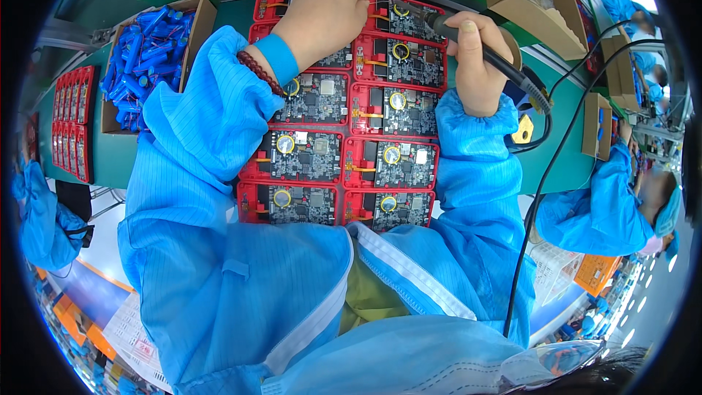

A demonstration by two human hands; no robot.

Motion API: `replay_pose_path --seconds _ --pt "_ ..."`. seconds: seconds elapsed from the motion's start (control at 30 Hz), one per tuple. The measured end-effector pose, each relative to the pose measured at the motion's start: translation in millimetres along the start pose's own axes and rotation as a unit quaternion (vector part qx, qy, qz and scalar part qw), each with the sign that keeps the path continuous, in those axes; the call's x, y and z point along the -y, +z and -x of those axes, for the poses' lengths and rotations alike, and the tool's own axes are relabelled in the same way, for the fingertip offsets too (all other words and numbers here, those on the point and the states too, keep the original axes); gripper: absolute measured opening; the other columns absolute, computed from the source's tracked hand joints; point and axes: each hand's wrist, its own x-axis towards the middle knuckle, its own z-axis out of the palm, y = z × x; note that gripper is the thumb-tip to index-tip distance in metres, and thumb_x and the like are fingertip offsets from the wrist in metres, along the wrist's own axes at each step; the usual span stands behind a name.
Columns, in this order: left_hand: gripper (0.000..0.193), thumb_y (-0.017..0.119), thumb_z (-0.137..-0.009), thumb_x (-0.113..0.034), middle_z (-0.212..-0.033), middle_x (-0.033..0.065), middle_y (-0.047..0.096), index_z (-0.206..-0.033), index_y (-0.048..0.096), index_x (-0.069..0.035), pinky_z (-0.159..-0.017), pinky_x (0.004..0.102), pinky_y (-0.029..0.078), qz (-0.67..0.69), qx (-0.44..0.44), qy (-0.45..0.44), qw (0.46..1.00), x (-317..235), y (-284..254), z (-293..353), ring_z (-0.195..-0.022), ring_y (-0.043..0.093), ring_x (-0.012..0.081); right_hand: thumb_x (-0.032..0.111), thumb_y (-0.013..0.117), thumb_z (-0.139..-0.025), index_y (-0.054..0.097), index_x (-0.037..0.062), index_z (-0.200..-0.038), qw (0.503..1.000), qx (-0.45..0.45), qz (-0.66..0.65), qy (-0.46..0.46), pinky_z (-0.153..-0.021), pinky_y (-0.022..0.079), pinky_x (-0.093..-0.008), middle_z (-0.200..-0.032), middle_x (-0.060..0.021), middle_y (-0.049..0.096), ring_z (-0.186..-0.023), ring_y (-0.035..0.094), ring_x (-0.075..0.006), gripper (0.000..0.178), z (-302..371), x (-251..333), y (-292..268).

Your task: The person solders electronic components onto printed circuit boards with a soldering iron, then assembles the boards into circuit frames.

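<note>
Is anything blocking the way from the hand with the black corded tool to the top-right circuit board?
Nothing visible: the black tool in the right hand reaches over the right end of the circuit board. The left hand sits further left.

Paper sheet (133,330): print too small to read.

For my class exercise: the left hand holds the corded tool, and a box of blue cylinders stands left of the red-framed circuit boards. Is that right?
Wrong hand: the head view shows the right hand, not the left hand, holding the corded tool. The rest stands.
</note>
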Motion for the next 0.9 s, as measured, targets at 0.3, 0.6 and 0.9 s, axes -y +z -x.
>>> replay_pose_path --seconds 0.3,0.6,0.9 --pt "0.006 0.059 -0.079 -0.002 -0.082 0.0116 0.053 -0.082 0.055 0.001 -0.069 0.0333 0.043 0.042 -0.068 0.006 0.997 8 -62 31 -0.079 0.053 0.0271 0.018 0.053 -0.093 0.061 0.0007 -0.093 0.997 0.047 -0.051 0.017 -0.055 0.037 -0.0203 -0.069 0.0001 0.055 -0.062 0.047 -0.0047 0.019 -4 34 4" --pt "0.008 0.063 -0.078 -0.010 -0.072 0.0108 0.055 -0.074 0.058 -0.004 -0.066 0.0418 0.041 -0.007 -0.144 -0.131 0.981 47 -75 55 -0.074 0.052 0.0322 0.016 0.057 -0.091 0.063 0.0004 -0.093 0.989 0.139 -0.047 -0.012 -0.064 0.044 -0.0245 -0.077 -0.0038 0.061 -0.070 0.054 -0.0096 0.016 -31 30 64" --pt "0.008 0.062 -0.078 -0.010 -0.072 0.0090 0.056 -0.071 0.058 -0.007 -0.069 0.0419 0.042 -0.052 -0.121 -0.108 0.985 59 -59 54 -0.073 0.053 0.0314 0.020 0.058 -0.091 0.063 0.0009 -0.094 0.993 0.115 -0.032 0.007 -0.066 0.046 -0.0257 -0.079 -0.0043 0.063 -0.070 0.055 -0.0105 0.020 -37 16 81"
